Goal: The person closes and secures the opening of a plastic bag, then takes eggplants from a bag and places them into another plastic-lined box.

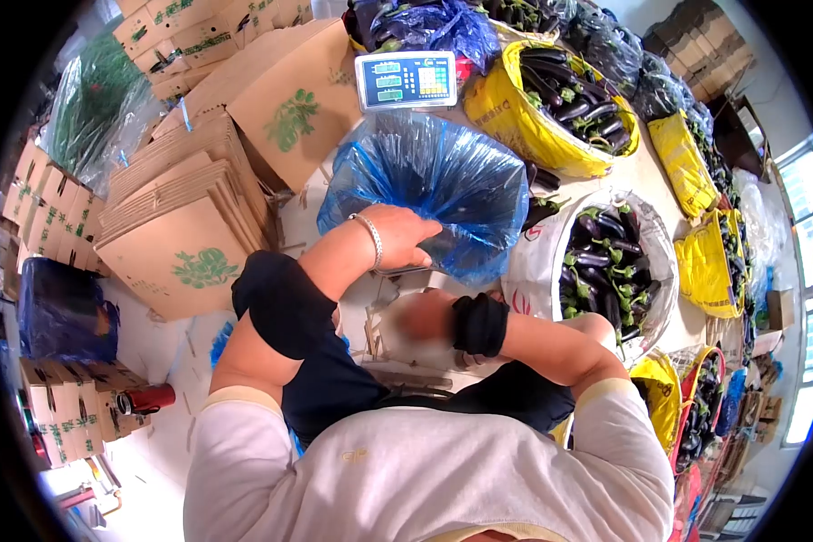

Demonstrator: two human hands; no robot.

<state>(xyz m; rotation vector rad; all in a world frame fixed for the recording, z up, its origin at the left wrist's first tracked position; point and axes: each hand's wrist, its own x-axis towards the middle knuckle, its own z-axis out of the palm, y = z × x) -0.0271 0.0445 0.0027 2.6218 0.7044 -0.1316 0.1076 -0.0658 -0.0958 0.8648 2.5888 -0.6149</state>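
A translucent blue plastic bag is spread wide in front of me, its folds gathering toward the middle. My left hand, with a silver bracelet at the wrist, reaches over the bag's near edge. Its fingers are apart, and I see nothing held in them. Closer to my body, below the bag, is my right hand; it is partly smeared and its fingers are hard to make out. To the right stands a white sack full of dark purple eggplants, the nearest produce to my right hand.
A digital scale display stands behind the bag. Flattened cartons are stacked at left, near a red flask. A yellow sack of eggplants stands at the back right, with more sacks along the right side.
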